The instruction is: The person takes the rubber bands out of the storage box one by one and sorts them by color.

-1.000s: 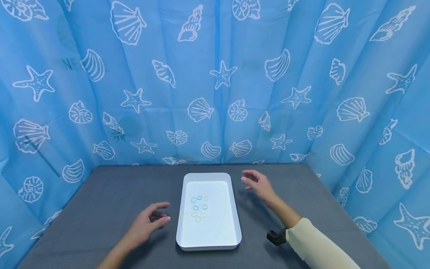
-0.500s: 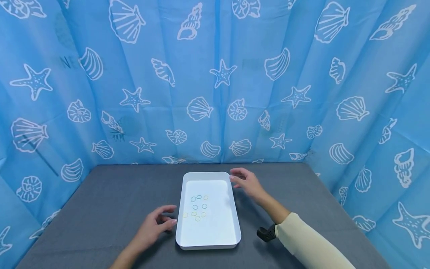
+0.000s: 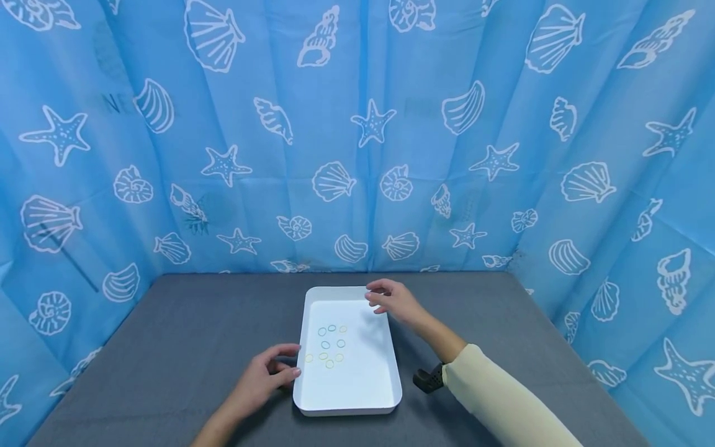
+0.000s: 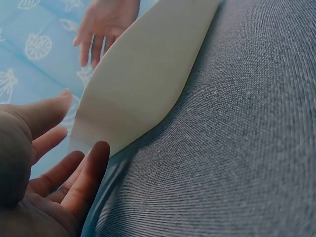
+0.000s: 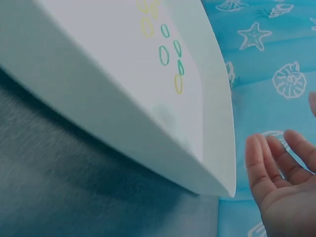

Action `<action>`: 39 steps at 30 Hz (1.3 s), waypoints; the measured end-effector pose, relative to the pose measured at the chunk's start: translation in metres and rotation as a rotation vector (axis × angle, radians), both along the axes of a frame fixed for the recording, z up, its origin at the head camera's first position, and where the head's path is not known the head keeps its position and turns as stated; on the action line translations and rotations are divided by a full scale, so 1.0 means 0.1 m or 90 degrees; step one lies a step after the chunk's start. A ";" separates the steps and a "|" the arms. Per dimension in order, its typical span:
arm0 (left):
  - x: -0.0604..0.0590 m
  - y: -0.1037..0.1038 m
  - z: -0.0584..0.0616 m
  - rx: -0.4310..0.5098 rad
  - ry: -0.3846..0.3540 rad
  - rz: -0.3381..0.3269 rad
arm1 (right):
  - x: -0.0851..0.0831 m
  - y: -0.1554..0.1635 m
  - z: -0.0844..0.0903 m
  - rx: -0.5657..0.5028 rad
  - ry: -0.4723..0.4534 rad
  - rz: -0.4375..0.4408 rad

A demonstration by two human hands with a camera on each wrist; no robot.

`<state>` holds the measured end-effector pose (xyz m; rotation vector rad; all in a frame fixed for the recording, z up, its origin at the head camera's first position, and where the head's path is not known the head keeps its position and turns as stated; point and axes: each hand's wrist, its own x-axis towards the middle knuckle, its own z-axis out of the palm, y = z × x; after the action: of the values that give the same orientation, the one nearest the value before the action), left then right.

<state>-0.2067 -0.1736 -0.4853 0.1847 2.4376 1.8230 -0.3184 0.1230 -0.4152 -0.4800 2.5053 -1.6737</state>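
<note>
Here, the left hand [image 3: 261, 377], with relaxed fingers, grips nothing at the white tray [image 3: 357, 394]; the right hand [image 3: 398, 302], likewise loose, hovers near its far right corner; thin rings [image 3: 332, 328] lie inside.

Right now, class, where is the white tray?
In the head view, the white tray sits on the grey cloth, low near centre, with the left hand by its left side and the right hand at its far right corner.

We counted four teal rings [image 5: 180, 67] and five yellow rings [image 5: 176, 84], so nine total, plus one white tray [image 3: 365, 385], one grey tabletop [image 3: 223, 310], and yeah, one left hand [image 3: 264, 377] and one right hand [image 3: 398, 302].
</note>
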 end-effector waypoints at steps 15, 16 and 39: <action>0.00 -0.03 -0.07 0.017 -0.023 -0.026 | -0.08 -0.31 0.01 0.151 -0.073 0.051; 0.00 -0.03 -0.08 0.017 -0.022 -0.026 | -0.09 -0.33 0.01 0.156 -0.076 0.055; -0.03 -0.05 -0.10 0.019 -0.008 -0.034 | -0.25 -0.65 -0.38 0.319 -0.065 0.040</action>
<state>-0.2099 -0.1789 -0.4954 0.2368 2.3734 1.8339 -0.3429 0.0582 -0.4532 -0.4004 2.6618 -0.9618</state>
